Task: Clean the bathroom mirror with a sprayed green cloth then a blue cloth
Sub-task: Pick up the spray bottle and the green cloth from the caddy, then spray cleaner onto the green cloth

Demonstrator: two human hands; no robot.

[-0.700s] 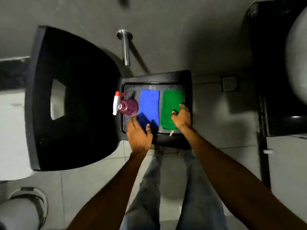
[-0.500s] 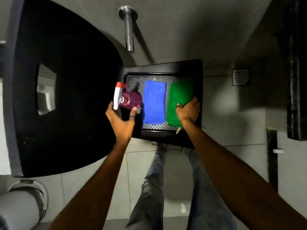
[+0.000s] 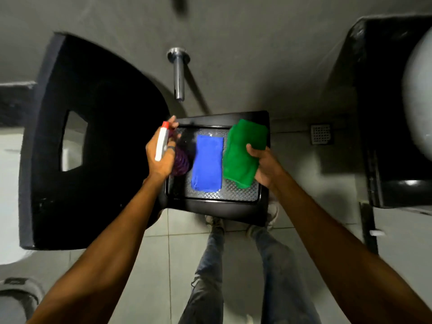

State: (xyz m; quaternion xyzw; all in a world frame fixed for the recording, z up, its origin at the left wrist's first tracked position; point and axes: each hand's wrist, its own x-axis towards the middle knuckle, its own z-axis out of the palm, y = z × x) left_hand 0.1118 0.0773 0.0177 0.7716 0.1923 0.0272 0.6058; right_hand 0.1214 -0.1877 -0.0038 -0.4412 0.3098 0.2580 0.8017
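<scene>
Seen from the head camera, the left hand (image 3: 161,155) is wrapped around a purple spray bottle (image 3: 180,160), its white trigger head with a red tip (image 3: 162,141) standing out against the palm. Most of the bottle's body is covered by the fingers and blurred, so its label and fill level cannot be made out. The right hand (image 3: 265,166) is clamped on the green cloth (image 3: 243,152), thumb on top and the other fingers hidden beneath the fabric; the cloth is bunched and raised over the right end of the black tray (image 3: 217,208), though whether its lower edge touches the tray floor cannot be told. The blue cloth (image 3: 207,163) lies flat and folded in the middle of the tray, between the two hands and touched by neither. A chrome pipe (image 3: 178,76) juts from the grey wall above. A black toilet seat (image 3: 98,141) fills the left, partly cut off. The mirror itself is out of sight.
</scene>
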